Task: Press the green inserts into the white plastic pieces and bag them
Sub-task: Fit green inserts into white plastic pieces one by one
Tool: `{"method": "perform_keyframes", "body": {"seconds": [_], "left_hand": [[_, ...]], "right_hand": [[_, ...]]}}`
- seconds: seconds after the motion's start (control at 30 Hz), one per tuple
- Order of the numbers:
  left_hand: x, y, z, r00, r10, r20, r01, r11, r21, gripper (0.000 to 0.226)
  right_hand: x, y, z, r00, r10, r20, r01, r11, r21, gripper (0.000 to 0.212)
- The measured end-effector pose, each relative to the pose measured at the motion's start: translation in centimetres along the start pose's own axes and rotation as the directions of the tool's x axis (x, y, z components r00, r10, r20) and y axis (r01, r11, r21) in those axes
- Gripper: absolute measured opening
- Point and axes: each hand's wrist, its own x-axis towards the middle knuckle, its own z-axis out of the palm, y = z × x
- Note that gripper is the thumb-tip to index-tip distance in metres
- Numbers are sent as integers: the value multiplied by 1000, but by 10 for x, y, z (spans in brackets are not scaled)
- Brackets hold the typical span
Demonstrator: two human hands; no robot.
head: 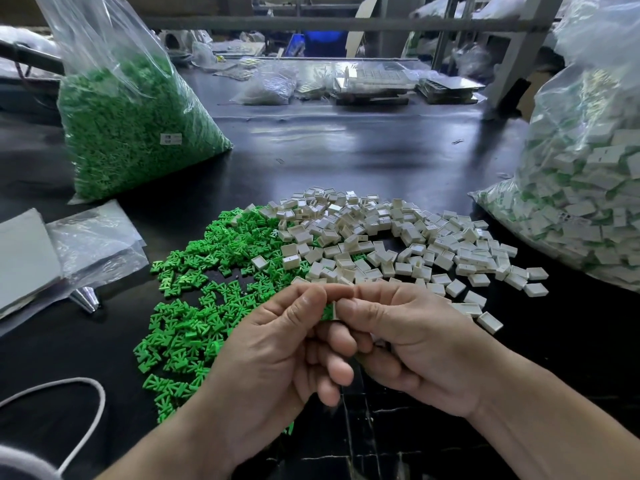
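Note:
My left hand (277, 348) and my right hand (408, 344) meet in front of me above the black table. Between their thumbs and fingertips they pinch one white plastic piece (334, 310) with a green insert (327, 312) against it; most of both is hidden by the fingers. Beyond the hands, a pile of loose green inserts (194, 299) spreads to the left. A pile of loose white pieces (398, 244) spreads to the right. A clear bag of assembled white-and-green pieces (588, 188) stands at the right edge.
A large clear bag of green inserts (131, 126) stands at the back left. Flat empty plastic bags (93, 240) and a small metal cone (86, 298) lie at the left. A white cable (86, 420) curves at the lower left. Trays and bags (363, 84) crowd the table's far side.

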Motion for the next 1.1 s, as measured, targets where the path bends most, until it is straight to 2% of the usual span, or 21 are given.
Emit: {"method": "perform_keyframes", "body": {"seconds": [0.33, 0.43, 0.5, 0.53, 0.6, 0.73, 0.83, 0.9, 1.0, 1.1], "left_hand": [[-1, -1, -2, 999, -42, -13, 41, 998, -40, 20], [-1, -1, -1, 998, -37, -46, 37, 999, -12, 22], [-1, -2, 0, 999, -9, -39, 8, 1000, -19, 23], [-1, -3, 0, 1000, 9, -28, -10, 999, -34, 23], [0, -6, 1, 999, 49, -14, -50, 997, -54, 21], [1, -10, 4, 992, 103, -75, -103, 995, 1, 16], [0, -10, 4, 991, 124, -44, -126, 992, -32, 22], [-1, -8, 2, 994, 109, 30, -106, 991, -79, 30], [-2, -5, 0, 987, 94, 128, -79, 990, -120, 27], [-1, -4, 1, 995, 82, 55, -77, 993, -86, 17]], "right_hand": [[-2, -5, 3, 998, 70, 4, -70, 998, 5, 55], [-3, -3, 3, 998, 58, -8, -58, 998, -25, 36], [-2, -1, 5, 999, 29, -15, -29, 1000, 1, 18], [-2, -1, 6, 1000, 11, -12, -11, 1000, 21, 16], [0, 1, 8, 1000, -16, 3, 16, 999, 41, 19], [2, 4, 9, 1000, -24, 1, 24, 999, 25, 37], [0, 2, 10, 998, -61, 31, 60, 998, 32, 20], [-1, 0, 10, 996, -66, 64, 61, 995, 78, 24], [-2, -1, 9, 994, -67, 85, 57, 992, 110, 25], [-1, 0, 11, 996, -62, 69, 56, 994, 97, 24]]}}
